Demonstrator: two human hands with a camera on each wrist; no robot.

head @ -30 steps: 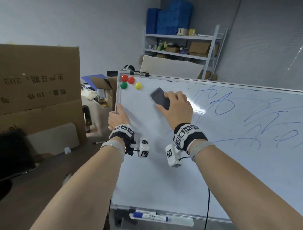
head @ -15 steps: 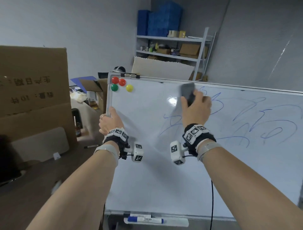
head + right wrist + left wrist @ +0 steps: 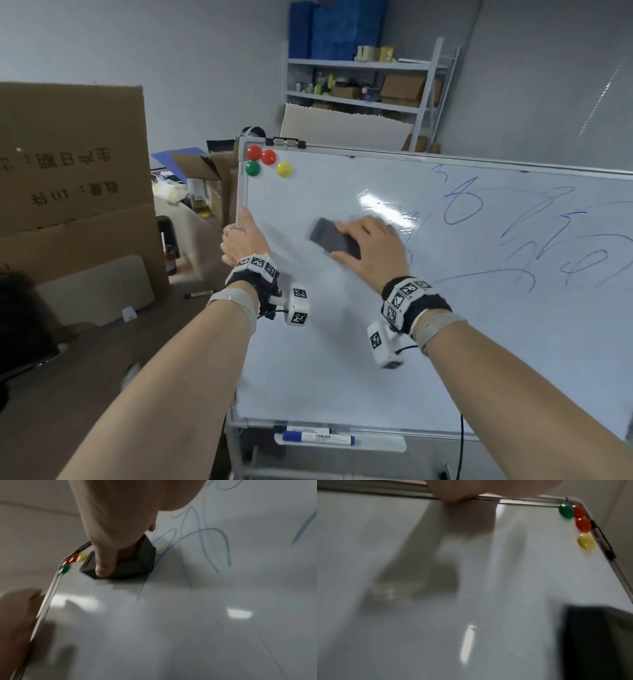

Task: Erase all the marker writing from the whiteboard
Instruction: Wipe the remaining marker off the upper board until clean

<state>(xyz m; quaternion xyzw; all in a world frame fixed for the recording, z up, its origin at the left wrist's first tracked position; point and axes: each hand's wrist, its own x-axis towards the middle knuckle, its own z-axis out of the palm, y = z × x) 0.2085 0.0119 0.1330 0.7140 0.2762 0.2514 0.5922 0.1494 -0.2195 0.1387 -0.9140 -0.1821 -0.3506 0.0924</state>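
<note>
A white whiteboard [image 3: 342,359] on a stand fills the middle and right of the head view. Blue marker scribbles [image 3: 462,205] cover its upper right part; its left part is wiped white. My right hand [image 3: 370,246] grips a dark grey eraser [image 3: 334,240] and presses it flat on the board, left of the scribbles. The right wrist view shows the thumb curled over the eraser [image 3: 130,562] beside blue lines [image 3: 205,547]. My left hand [image 3: 241,240] grips the board's left frame edge [image 3: 241,192]. Little of that hand [image 3: 488,489] shows in the left wrist view.
Red, green and yellow magnets [image 3: 269,162] sit in the board's top left corner. A blue-capped marker [image 3: 318,438] lies in the tray under the board. Large cardboard boxes [image 3: 68,171] stand at the left, and a metal shelf [image 3: 363,85] stands behind the board.
My right hand has swept the eraser from the upper middle of the board down and left. Blue lines in the board's middle are gone. The left hand keeps its hold on the frame.
</note>
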